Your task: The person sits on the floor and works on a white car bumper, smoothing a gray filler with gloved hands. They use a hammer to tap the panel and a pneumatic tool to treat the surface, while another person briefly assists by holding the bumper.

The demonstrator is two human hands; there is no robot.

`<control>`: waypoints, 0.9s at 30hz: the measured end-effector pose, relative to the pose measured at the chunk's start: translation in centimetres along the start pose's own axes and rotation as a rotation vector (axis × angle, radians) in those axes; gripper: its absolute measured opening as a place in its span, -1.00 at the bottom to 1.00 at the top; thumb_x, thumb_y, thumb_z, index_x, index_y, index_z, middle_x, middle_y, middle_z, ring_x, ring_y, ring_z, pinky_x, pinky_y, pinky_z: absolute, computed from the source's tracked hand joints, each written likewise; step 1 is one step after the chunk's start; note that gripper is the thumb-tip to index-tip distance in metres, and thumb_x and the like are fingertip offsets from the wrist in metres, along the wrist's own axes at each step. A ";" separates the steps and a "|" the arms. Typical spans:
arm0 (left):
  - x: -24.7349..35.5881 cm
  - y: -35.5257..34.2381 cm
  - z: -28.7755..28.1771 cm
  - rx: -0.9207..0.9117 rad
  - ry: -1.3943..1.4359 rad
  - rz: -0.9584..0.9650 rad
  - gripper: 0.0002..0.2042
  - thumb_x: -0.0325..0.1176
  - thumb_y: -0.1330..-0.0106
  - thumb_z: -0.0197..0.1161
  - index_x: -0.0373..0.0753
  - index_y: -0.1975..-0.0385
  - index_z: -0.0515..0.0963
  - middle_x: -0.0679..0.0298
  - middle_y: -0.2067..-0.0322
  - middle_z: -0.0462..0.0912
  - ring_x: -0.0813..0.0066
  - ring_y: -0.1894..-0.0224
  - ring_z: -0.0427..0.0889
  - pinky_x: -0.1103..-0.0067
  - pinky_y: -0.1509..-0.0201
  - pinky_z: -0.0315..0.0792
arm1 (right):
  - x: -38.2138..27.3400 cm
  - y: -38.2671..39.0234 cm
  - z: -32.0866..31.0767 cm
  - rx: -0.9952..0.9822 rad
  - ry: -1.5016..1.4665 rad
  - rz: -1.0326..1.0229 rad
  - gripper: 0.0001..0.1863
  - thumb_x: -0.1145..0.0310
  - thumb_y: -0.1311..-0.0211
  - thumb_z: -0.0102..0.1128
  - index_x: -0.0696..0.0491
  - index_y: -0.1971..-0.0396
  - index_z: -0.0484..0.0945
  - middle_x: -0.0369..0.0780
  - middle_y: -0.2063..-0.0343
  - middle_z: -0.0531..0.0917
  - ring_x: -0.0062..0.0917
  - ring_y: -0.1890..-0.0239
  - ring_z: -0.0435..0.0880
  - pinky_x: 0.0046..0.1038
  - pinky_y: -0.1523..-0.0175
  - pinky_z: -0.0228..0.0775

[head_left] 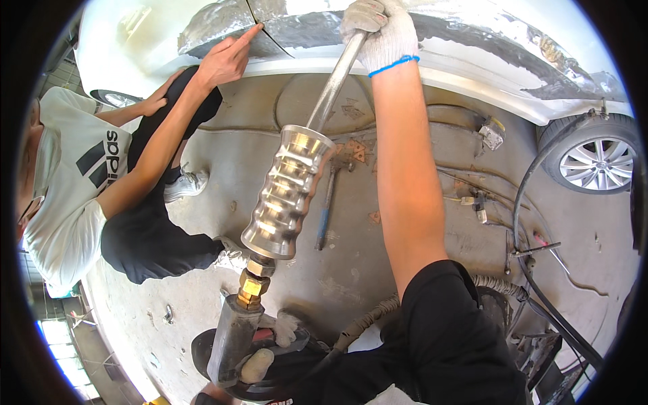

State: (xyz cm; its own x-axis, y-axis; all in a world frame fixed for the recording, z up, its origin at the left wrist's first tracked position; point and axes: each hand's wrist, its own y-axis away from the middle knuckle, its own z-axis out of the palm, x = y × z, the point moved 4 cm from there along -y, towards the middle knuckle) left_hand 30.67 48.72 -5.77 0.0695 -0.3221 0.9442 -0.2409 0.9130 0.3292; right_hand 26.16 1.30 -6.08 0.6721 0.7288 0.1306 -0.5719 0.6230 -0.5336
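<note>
A long slide-hammer dent puller runs from the lower left up to a car's side. Its ribbed metal weight (289,192) sits partway along the steel shaft (336,84), above brass-coloured fittings (252,285) and a dark pistol-shaped body (233,337). My right hand (381,30), in a white knit glove with a blue cuff edge, is closed round the shaft's far end, against the car's panel. The shaft's tip is hidden behind it. Down by the body, my gloved left hand (278,331) wraps the handle, partly hidden. Bare grey patches mark the white car panel (297,30).
At left a crouching person in a white shirt points a bare hand (226,59) at the panel's seam. A blue-handled hammer (325,212), cables and metal clamps (492,133) lie on the floor. A ribbed hose (368,320) passes beside me. A car wheel (594,162) stands at right.
</note>
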 end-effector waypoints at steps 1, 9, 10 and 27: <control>-0.1 0.0 0.1 0.011 0.023 0.015 -0.63 -0.29 -0.25 0.36 -0.28 0.01 0.51 0.14 0.10 0.60 0.32 0.01 0.59 0.39 -0.16 0.45 | -0.8 0.0 -0.9 0.287 0.187 -0.128 -0.65 0.31 -0.47 -0.04 -0.10 0.61 0.25 -0.47 0.75 0.21 -0.72 0.76 0.18 -0.63 0.67 0.10; 0.1 -0.2 0.5 -0.012 -0.039 0.010 -0.65 -0.29 -0.26 0.32 -0.31 0.03 0.50 0.12 0.10 0.60 0.29 0.01 0.59 0.35 -0.17 0.45 | 0.6 -0.5 -0.3 -0.175 -0.327 0.053 -0.58 0.26 -0.47 -0.06 -0.17 0.69 0.24 -0.48 0.80 0.18 -0.75 0.77 0.19 -0.65 0.66 0.09; 0.2 -0.1 0.5 -0.051 -0.134 0.008 -0.65 -0.30 -0.26 0.31 -0.32 0.03 0.50 0.12 0.11 0.60 0.27 0.01 0.59 0.33 -0.17 0.45 | 0.7 -0.5 -0.4 -0.118 -0.201 0.016 -0.59 0.26 -0.47 -0.05 -0.16 0.68 0.25 -0.47 0.79 0.20 -0.74 0.76 0.20 -0.65 0.66 0.09; 0.0 -0.1 -1.8 -0.035 -0.160 -0.072 -0.65 -0.32 -0.24 0.32 -0.32 0.03 0.50 0.09 0.07 0.58 0.24 -0.06 0.56 0.33 -0.21 0.42 | 2.0 1.4 0.2 0.639 0.407 -0.451 -0.88 0.38 -0.29 0.16 0.04 0.38 0.41 -0.32 0.63 0.42 -0.56 0.67 0.40 -0.45 0.59 0.30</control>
State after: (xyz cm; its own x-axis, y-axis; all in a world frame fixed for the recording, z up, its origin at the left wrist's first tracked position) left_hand 32.41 49.13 -5.81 -0.0704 -0.4206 0.9045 -0.2068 0.8932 0.3992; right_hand 26.60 3.65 -6.40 0.9432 0.2927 -0.1571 -0.2829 0.9556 0.0821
